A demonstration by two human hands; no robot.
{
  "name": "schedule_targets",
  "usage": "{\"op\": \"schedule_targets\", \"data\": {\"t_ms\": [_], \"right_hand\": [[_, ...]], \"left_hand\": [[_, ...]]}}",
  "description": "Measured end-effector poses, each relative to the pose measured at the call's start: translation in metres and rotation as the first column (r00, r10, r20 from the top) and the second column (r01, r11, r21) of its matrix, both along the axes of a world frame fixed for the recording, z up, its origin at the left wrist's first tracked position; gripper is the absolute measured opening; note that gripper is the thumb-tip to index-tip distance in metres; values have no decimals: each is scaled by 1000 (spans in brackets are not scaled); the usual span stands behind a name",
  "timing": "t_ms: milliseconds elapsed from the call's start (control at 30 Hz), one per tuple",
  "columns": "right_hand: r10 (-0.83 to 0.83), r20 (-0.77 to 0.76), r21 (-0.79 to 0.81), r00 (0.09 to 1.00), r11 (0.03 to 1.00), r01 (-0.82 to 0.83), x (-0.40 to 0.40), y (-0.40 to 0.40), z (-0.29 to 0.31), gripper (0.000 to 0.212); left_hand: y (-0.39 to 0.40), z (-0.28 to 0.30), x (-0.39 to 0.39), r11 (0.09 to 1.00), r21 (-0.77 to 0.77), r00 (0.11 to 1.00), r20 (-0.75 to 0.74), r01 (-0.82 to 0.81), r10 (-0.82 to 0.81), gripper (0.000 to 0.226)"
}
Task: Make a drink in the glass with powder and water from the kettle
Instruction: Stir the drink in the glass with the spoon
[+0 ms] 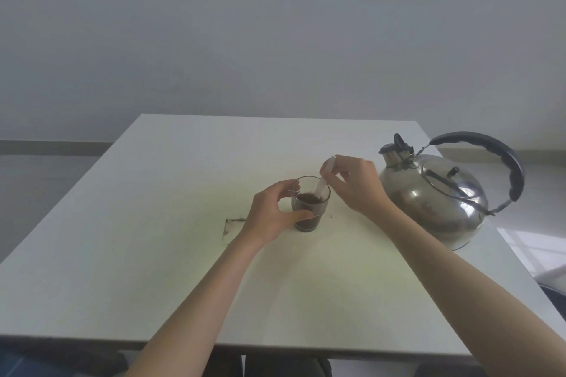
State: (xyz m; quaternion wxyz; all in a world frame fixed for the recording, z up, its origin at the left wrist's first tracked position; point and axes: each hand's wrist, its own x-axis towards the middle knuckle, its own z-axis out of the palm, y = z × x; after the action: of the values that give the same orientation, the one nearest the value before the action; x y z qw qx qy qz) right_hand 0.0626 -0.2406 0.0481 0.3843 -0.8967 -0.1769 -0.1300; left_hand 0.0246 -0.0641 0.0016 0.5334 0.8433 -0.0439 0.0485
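Standing between both hands, the glass of dark powder is gripped by the left hand while the right hand pinches a white stick dipped inside.

One glass, one kettle, one white stirrer, two hands, one table.
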Motion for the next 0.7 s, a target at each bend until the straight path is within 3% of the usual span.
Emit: {"op": "schedule_targets", "data": {"t_ms": [133,267,600,700], "right_hand": [[47,33,-100,998,994,-43,-7,3,0,21],[93,24,-49,995,995,-92,-8,18,2,20],[53,104,-170,993,985,-34,-5,4,1,22],[87,63,-121,994,989,-79,-11,12,2,20]], "left_hand": [[0,0,0,1000,-3,1000,1,7,-7,51],[0,0,0,1000,-2,1000,-14,9,-9,55],[1,0,1,1000,-5,1000,-4,-1,1,53],[0,-1,1,1000,-3,1000,-8,2,-2,53]]}}
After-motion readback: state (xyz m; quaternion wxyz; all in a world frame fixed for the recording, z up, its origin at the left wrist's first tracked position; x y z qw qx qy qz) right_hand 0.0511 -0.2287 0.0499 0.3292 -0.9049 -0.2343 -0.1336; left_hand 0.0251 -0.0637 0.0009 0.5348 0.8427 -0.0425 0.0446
